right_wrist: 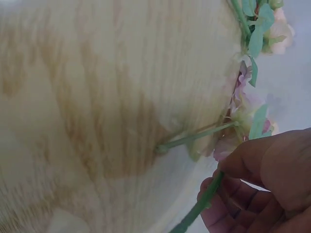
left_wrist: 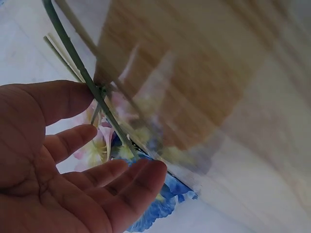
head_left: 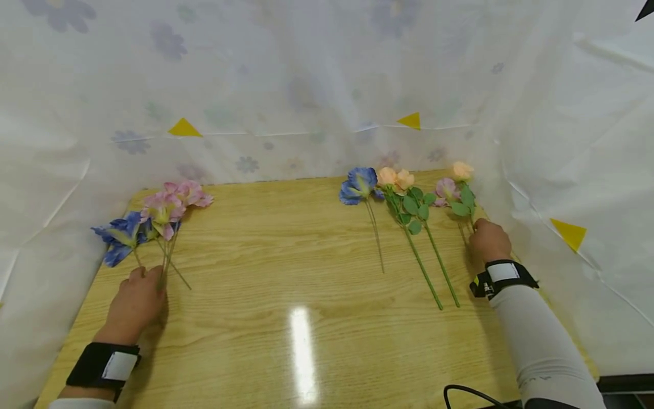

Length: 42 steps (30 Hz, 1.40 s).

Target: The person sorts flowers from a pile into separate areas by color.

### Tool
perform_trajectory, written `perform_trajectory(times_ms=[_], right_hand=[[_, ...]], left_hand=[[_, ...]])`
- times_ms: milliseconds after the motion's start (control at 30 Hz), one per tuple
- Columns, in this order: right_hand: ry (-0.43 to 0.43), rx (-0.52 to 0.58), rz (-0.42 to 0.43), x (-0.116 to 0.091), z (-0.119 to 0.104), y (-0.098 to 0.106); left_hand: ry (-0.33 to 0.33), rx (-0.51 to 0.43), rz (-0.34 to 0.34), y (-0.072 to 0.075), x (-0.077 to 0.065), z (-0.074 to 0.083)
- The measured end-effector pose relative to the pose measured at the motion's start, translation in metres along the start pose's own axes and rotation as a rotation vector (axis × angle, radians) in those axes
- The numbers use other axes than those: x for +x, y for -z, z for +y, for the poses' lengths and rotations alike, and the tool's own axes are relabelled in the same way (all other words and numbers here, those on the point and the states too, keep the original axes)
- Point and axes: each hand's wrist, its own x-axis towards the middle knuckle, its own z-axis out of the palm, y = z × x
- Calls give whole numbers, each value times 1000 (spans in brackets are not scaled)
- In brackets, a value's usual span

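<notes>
My left hand is at the stems of a cluster of artificial flowers on the left: a blue flower and pink flowers. In the left wrist view its fingers are spread loosely, with a green stem passing the thumb tip and the fingertips. On the right, my right hand pinches the green stem of a peach rose between thumb and fingers. A pink-purple flower lies beside that rose, its thin stem near the hand.
Between the hands, nearer the right, lie another blue flower and peach roses with long green stems. The wooden table is bordered by pale curtains with yellow triangles. A black cable curves at the front edge.
</notes>
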Motion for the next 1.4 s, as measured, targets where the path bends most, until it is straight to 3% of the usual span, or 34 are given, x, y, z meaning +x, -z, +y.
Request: perform_trajectory(times_ms=[167,367,500,767,1133,1400], right_hand=[[14,9,16,-2,0,-3],[25,21,32,-5,0,-2],[60,45,97,-9,-5,6],[163,88,177,-5,-42,21],[266,94,112,-10,-98,-4],[287,124,37,-12,-104,-29]], left_hand=[[-10,10,20,1,2,-1],[8,12,-1,3,4,0],[19,12,-24,5,5,1],[24,16,-42,7,5,0],[55,8,-83,4,7,0],[29,21,-64,3,7,0]])
